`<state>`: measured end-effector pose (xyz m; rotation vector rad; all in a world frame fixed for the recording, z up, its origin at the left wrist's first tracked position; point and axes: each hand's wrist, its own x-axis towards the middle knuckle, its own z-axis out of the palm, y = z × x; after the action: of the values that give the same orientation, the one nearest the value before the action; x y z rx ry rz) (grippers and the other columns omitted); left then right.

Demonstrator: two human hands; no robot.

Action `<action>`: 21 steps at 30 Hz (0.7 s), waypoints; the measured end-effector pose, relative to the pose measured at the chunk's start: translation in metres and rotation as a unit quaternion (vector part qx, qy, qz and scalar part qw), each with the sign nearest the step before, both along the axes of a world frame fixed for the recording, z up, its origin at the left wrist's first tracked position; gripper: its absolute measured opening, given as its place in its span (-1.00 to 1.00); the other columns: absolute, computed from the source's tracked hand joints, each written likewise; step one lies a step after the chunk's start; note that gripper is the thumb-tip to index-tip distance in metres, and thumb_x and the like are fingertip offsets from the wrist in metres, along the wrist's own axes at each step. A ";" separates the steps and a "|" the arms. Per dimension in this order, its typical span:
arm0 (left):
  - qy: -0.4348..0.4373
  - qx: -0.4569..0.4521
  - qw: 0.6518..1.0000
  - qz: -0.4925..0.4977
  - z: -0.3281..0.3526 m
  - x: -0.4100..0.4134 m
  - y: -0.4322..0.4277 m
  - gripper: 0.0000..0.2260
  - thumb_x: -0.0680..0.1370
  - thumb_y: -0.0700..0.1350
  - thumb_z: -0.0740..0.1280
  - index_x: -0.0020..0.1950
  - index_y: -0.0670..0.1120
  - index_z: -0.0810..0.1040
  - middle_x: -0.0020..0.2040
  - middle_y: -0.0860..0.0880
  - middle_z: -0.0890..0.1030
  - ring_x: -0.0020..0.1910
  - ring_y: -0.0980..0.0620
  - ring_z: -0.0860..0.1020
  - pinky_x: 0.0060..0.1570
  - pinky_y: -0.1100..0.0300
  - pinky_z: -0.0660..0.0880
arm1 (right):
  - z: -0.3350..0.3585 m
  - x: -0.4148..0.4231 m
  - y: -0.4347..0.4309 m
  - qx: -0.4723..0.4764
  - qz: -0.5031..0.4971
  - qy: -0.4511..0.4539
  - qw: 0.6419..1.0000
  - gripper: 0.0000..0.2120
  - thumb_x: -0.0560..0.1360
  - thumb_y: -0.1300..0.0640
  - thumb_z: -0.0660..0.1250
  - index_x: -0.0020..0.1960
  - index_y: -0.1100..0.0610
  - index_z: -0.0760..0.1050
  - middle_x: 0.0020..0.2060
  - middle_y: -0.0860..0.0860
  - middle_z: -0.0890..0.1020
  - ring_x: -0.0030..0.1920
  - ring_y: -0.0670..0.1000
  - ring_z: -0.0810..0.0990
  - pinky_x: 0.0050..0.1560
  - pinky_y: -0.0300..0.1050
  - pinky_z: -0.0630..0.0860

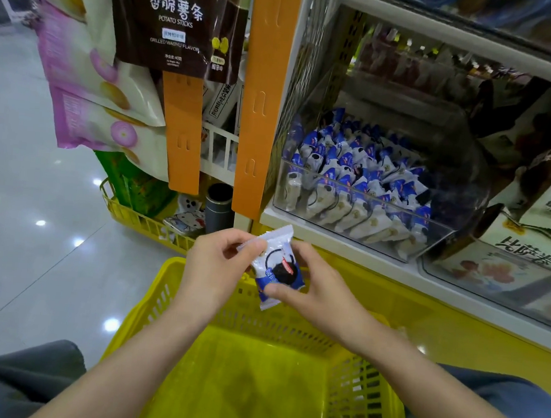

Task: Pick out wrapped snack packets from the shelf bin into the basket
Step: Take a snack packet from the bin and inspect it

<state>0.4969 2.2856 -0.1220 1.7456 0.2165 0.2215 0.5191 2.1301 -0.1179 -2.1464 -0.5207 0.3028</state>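
Observation:
A blue-and-white wrapped snack packet (276,266) is held between both hands above the far rim of the yellow basket (368,391). My left hand (216,270) pinches its upper left edge. My right hand (314,284) grips its lower right side, thumb on the wrapper. The clear shelf bin (449,202) to the upper right holds several more of the same packets (352,178). The basket's floor looks bare in the part I can see.
An orange hanging strip (262,102) and chip bags (170,19) hang left of the bin. Boxed snacks (528,248) fill the shelf at right. A second yellow basket (142,211) with goods sits on the glossy floor at left. My knees flank the basket.

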 end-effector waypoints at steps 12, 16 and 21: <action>0.014 -0.006 0.996 -0.090 0.007 -0.004 -0.006 -0.76 0.53 -0.18 0.29 -0.34 -0.06 0.50 -0.38 -0.06 0.48 -0.30 -0.02 0.43 -0.18 -0.16 0.46 | 0.006 -0.002 0.001 0.071 -0.061 -0.131 0.987 -0.91 0.47 0.03 0.37 -0.11 0.04 0.56 -0.25 -0.11 0.64 -0.23 -0.18 0.57 -0.21 -0.28 0.48; 0.025 -0.024 0.996 -0.081 0.007 -0.004 -0.008 -0.83 0.53 -0.16 0.30 -0.26 -0.03 0.51 -0.32 -0.01 0.54 -0.24 -0.01 0.52 -0.09 -0.08 0.51 | 0.010 0.001 -0.002 0.022 -0.075 -0.191 0.978 -0.94 0.48 -0.01 0.34 -0.13 -0.04 0.55 -0.25 -0.18 0.60 -0.20 -0.19 0.55 -0.24 -0.24 0.46; 0.083 -0.017 0.996 -0.028 0.006 -0.002 -0.005 -0.77 0.59 -0.03 0.19 -0.20 -0.08 0.50 -0.30 -0.05 0.52 -0.28 -0.06 0.53 -0.25 0.03 0.49 | 0.016 0.007 -0.008 0.124 -0.116 -0.173 0.970 -0.92 0.48 0.12 0.36 -0.15 -0.02 0.49 -0.24 -0.14 0.60 -0.15 -0.21 0.57 -0.16 -0.34 0.48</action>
<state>0.4949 2.2807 -0.1159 1.7351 0.2906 0.0315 0.5262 2.1220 -0.1016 -1.9958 -0.4671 -0.2596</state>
